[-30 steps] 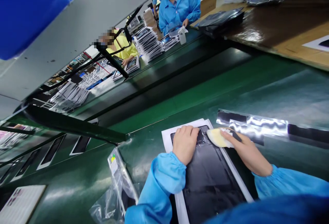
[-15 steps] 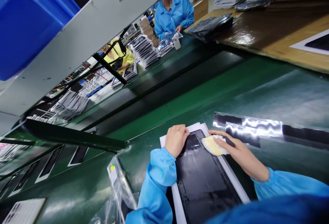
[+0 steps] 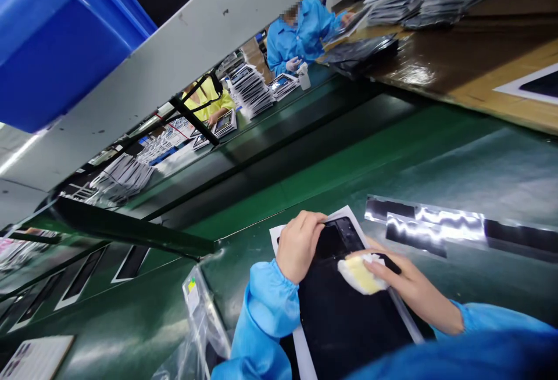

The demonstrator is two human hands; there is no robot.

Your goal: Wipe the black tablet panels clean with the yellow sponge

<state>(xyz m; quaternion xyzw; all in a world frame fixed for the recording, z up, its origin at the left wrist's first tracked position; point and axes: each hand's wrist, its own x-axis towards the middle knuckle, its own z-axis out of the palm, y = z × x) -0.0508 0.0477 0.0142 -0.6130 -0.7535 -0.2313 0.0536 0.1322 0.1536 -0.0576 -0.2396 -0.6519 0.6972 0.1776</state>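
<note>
A flat black panel [image 3: 344, 316] lies on a white sheet [image 3: 279, 233] on the green bench in front of me. My left hand [image 3: 299, 245] rests curled on the panel's upper left corner and holds it down. My right hand [image 3: 407, 287] presses a yellowish-white cloth pad [image 3: 360, 272] onto the panel's upper part, fingers closed over the pad. Both arms wear blue sleeves.
A clear plastic bag [image 3: 198, 322] lies left of the panel. Shiny foil strips [image 3: 431, 220] lie to the right. A green conveyor belt [image 3: 305, 159] runs behind. Across it, two people work beside stacks of panels [image 3: 250, 86]. A blue bin [image 3: 52, 37] sits on an overhead shelf.
My right hand has slid the cloth pad from the panel's top right edge down and inward onto the panel. The left hand stays on the corner. The view has shifted slightly.
</note>
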